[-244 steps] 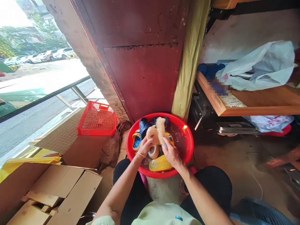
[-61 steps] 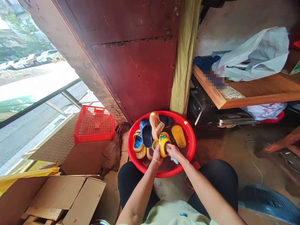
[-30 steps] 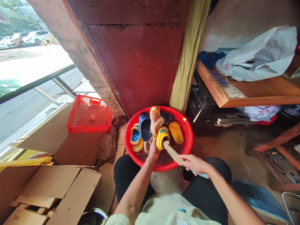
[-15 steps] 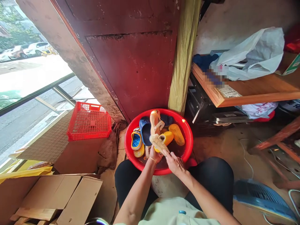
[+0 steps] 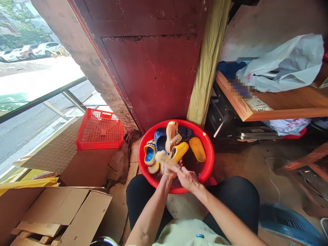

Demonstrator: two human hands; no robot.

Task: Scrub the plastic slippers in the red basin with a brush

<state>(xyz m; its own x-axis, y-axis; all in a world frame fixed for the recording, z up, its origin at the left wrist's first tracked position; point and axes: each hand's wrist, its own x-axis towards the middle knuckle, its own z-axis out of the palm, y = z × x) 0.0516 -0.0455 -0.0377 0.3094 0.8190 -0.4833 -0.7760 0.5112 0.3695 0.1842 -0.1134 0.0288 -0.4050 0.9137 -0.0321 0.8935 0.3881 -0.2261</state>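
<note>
Right hand [image 5: 188,180] grips a bristle brush [image 5: 166,160] — left hand [image 5: 171,172] below it (red basin [image 5: 211,153] beneath).

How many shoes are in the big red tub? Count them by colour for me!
In the round red plastic basin:
Dark blue plastic slippers: 2
Plain yellow plastic shoes: 3
Yellow shoe with a blue lining: 1
Peach plastic sandal: 1
Total showing: 7
The pale-bristled scrub brush, left hand and right hand may hide more.

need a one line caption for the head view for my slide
Right hand holds a pale-bristled brush beside the left hand over a round red plastic basin of slippers
</note>
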